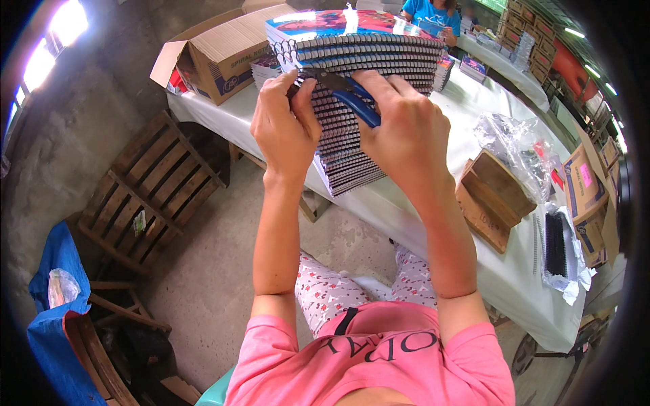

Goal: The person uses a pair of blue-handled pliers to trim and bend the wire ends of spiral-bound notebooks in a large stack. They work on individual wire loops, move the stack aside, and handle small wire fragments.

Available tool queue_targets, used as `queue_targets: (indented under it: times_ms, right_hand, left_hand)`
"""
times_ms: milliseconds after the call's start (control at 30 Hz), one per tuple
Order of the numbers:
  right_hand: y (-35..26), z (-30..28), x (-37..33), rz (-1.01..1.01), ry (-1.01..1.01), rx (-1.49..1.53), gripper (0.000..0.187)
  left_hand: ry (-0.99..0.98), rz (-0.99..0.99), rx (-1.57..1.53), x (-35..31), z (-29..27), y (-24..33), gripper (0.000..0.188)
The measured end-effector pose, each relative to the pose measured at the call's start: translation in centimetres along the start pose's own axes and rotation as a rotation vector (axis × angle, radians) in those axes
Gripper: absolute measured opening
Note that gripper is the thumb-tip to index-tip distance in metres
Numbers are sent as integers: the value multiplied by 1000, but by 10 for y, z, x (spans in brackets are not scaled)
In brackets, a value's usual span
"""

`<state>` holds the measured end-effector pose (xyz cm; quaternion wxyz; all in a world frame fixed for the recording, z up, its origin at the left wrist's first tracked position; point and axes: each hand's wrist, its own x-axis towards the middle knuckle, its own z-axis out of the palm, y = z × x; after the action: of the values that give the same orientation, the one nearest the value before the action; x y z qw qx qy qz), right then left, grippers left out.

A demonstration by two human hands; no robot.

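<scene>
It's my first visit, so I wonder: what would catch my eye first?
Likely the tall notebook stack on the white table, top centre, its dark spirals showing. In front of it, the right hand holds blue-handled pliers, the left hand at their tip. At lower left, a bright blue sheet stands out.

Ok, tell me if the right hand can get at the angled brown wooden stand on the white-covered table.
Probably yes: the right hand has the stand off to its right, with the stand's near side uncovered. It holds blue-handled pliers, though, which likely need setting down first.
</scene>
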<state>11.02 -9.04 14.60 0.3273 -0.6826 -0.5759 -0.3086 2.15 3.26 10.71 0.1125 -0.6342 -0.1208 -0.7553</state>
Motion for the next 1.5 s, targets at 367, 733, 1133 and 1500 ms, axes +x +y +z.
queue_targets:
  times_ms: [367,733,1133,1500]
  right_hand:
    - [0,-2,2,2,81,113,37]
    - [-7,-7,8,11,151,-109,37]
    - [-13,-10,10,-36,133,-190,36]
    - [6,-1,11,1,15,134,35]
  left_hand:
    - [235,-1361,-1597,29,-36,-6,19]
    - [114,-1374,-1569,26,-25,-13,31]
    - [-171,-946,-685,43,-21,2,34]
    - [-119,-784,-482,38,-18,5,32]
